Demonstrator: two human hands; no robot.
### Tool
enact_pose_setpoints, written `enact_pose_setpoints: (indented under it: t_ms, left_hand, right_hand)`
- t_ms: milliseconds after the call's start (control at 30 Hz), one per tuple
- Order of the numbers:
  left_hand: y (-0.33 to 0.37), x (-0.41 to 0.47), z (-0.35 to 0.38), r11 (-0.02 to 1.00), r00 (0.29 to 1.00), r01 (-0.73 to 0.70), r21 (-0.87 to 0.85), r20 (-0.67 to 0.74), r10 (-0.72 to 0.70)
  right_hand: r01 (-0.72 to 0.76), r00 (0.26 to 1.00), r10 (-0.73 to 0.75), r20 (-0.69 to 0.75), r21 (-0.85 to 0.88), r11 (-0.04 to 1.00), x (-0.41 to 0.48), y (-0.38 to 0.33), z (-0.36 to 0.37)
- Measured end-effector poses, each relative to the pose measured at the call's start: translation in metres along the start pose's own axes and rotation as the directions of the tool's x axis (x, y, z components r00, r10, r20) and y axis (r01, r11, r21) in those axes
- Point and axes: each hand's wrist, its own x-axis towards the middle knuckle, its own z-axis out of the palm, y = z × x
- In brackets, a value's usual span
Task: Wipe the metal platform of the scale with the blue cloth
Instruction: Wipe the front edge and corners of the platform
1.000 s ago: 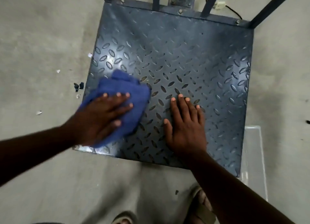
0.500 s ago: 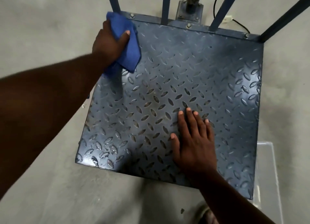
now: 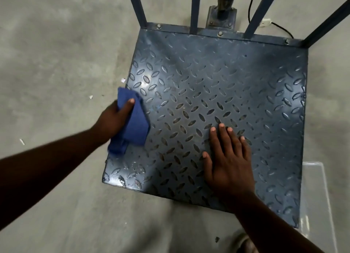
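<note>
Left hand point(image 3: 113, 120) fingers curled round soft, limp blue cloth point(image 3: 132, 123) bunched at the metal platform point(image 3: 217, 85) left edge. Right hand point(image 3: 229, 159) flat, fingers spread, bracing. Cloth needs a bunched grip.

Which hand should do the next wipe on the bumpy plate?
The left hand: it grips the blue cloth at the left edge of the dark diamond-pattern metal platform. The right hand lies flat and bare on it.
</note>
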Motion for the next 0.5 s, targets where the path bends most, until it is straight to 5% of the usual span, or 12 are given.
enact_pose_setpoints:
  t_ms: [200,500]
  left_hand:
    - [0.027,0.066,0.009,0.996,0.993,-0.085,-0.016,-0.082,0.083]
    - [-0.064,-0.064,0.007,0.999,0.998,0.005,0.043,-0.069,-0.002]
  right_hand:
    - [-0.008,1.0,0.008,-0.017,-0.015,1.0,-0.001,-0.001,0.001]
    - [-0.006,0.999,0.005,-0.047,-0.027,1.0,-0.003,-0.002,0.002]
